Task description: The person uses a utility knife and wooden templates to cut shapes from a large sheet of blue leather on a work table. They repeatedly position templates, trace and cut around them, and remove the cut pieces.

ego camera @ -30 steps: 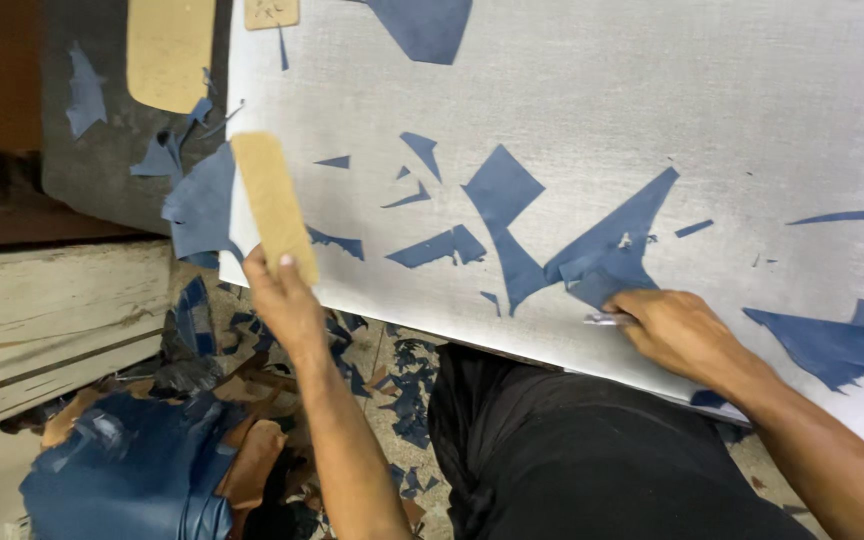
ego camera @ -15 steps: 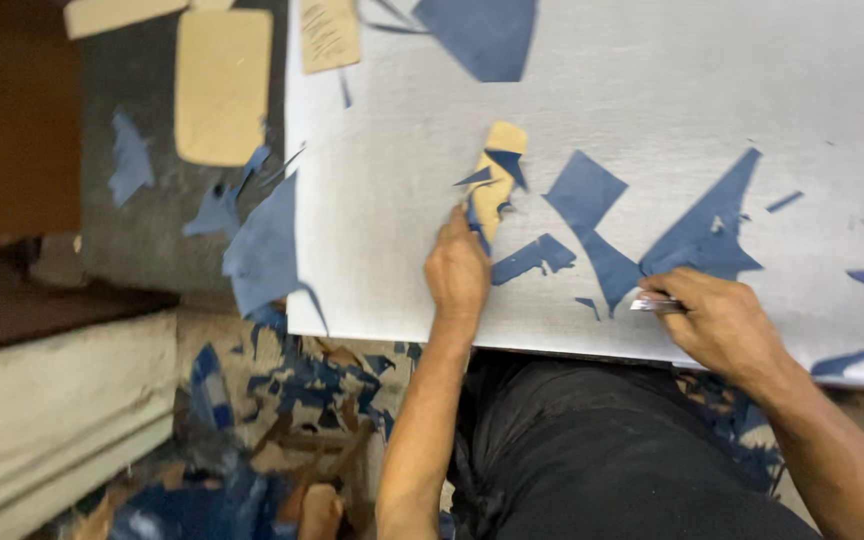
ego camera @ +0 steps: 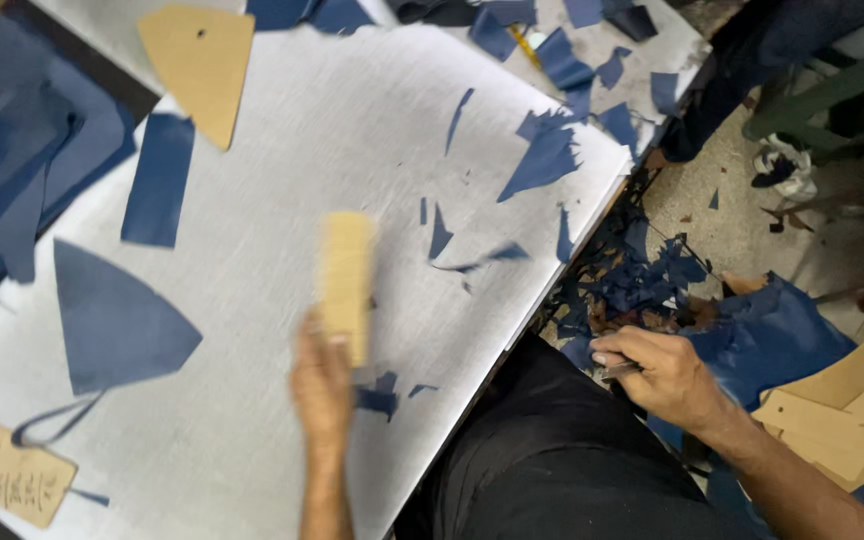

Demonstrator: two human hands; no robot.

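Moved: tan card strip (ego camera: pixel 346 285) was carried from the scraps to bare grey surface (ego camera: pixel 282 150).
Left hand (ego camera: pixel 320 385): fingers were closed on the strip.
Right hand (ego camera: pixel 657 372): at 3 o'clock, fingers were curled round a small metal tool (ego camera: pixel 616 371).

Bare forearms (no sleeves), black trousers.

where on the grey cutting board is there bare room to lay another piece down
The widest bare patch of the grey board lies between the blue rectangular strip and the scraps near the large blue offcut. A smaller one lies below the curved blue piece, left of the left hand. The board's right edge and the floor scraps are crowded.
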